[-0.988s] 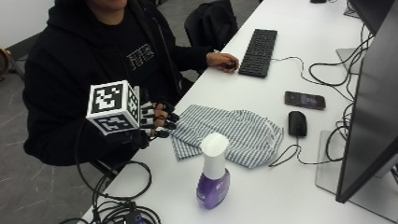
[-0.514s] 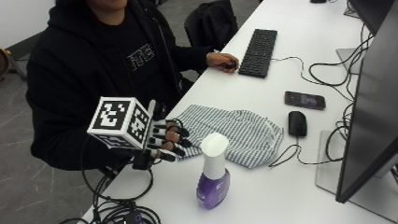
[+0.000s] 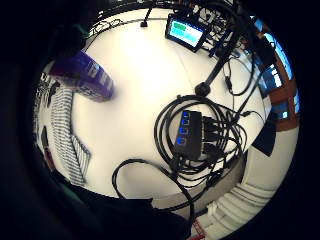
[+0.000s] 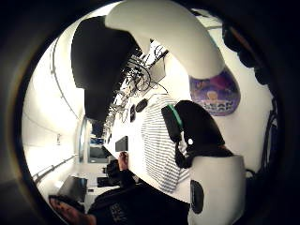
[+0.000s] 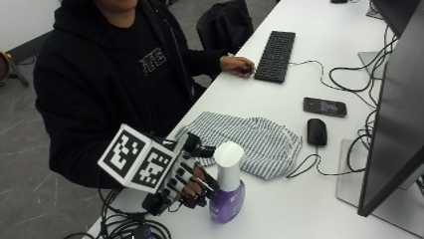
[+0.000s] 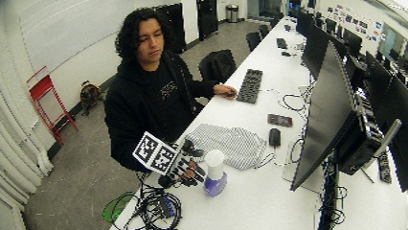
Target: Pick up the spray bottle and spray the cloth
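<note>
Outside view: a long white table [image 5: 311, 209] runs past a seated person in a black hoodie [image 5: 99, 84], with a large dark monitor [image 5: 391, 124] standing along its far side. Near the table's front edge lies a crumpled striped cloth [image 5: 255, 139], grey and white, spread flat with one corner toward the person. Beyond it sit a black keyboard [image 5: 275, 49], on whose near end the person's bare left hand [image 5: 237, 64] rests, then a dark phone [image 5: 324, 106] and a black mouse [image 5: 317, 131] just beside the cloth. The purple spray bottle [image 5: 227, 196] with its white cap stands upright on the table just in front of the cloth, apart from it. The gloved right hand [image 5: 192, 181] is right against the bottle's side at its lower body, fingers partly curled toward it; whether they actually close round the bottle cannot be told. In the thumb side palm view the white cap and purple body [image 4: 215, 93] loom close to the palm, the striped cloth [image 4: 157, 140] behind. The little finger side palm view shows a coil of black cables and a hub [image 3: 190, 132] on the table.
</note>
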### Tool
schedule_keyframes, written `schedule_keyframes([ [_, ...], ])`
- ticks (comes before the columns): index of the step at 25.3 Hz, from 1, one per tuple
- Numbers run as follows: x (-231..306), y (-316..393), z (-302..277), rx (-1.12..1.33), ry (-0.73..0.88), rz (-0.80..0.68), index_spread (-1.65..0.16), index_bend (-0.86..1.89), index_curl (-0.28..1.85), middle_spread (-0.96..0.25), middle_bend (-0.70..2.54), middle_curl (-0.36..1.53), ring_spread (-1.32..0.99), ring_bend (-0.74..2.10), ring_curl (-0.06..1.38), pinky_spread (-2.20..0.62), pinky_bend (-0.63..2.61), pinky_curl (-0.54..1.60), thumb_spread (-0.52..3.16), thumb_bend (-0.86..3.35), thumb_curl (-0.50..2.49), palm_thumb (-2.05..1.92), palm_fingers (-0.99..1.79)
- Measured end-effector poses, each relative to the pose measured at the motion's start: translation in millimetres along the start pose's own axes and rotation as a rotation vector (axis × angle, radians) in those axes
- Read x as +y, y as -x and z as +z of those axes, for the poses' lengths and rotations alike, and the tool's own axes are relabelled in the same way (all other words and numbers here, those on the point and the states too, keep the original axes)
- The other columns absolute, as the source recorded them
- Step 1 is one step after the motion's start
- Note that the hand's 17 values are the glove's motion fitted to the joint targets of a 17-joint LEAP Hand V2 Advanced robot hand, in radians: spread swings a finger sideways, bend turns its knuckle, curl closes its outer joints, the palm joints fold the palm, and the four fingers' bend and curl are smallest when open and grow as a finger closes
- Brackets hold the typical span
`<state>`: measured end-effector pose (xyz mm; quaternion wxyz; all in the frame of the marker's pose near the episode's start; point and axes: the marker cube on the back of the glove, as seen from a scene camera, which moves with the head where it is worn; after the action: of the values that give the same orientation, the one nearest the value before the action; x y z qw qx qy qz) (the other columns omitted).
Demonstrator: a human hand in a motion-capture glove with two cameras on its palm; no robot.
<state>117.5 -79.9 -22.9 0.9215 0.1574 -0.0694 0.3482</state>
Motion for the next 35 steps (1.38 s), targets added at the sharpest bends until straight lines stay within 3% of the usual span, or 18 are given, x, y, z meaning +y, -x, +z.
schedule_keyframes([
  [11,-46.9,15.4,16.6,-0.377,0.032,-0.044,-0.26,0.10,0.26,-0.03,0.26,0.38,-0.10,0.45,0.38,0.00,0.30,0.26,1.14,0.10,0.29,0.61,0.65],
  [19,-68.4,24.3,36.4,-0.627,0.048,-0.117,-0.30,0.16,0.28,-0.14,0.37,0.42,-0.17,0.41,0.36,-0.06,0.21,0.24,1.06,0.15,0.36,0.84,0.80],
  [24,-95.3,40.7,61.5,-0.810,-0.081,-0.206,-0.30,0.19,0.31,-0.16,0.36,0.44,-0.20,0.46,0.38,-0.07,0.26,0.25,0.88,0.18,0.43,1.01,0.97],
  [28,-81.6,33.0,58.0,-0.826,-0.100,-0.259,-0.31,0.15,0.32,-0.17,0.37,0.46,-0.21,0.45,0.40,-0.18,0.40,0.30,0.69,0.14,0.47,1.04,1.20],
  [35,-77.2,55.6,48.2,-0.625,-0.024,-0.389,-0.31,0.14,0.35,-0.19,0.41,0.49,-0.23,0.50,0.44,-0.25,0.45,0.35,0.52,0.09,0.53,1.07,1.21],
])
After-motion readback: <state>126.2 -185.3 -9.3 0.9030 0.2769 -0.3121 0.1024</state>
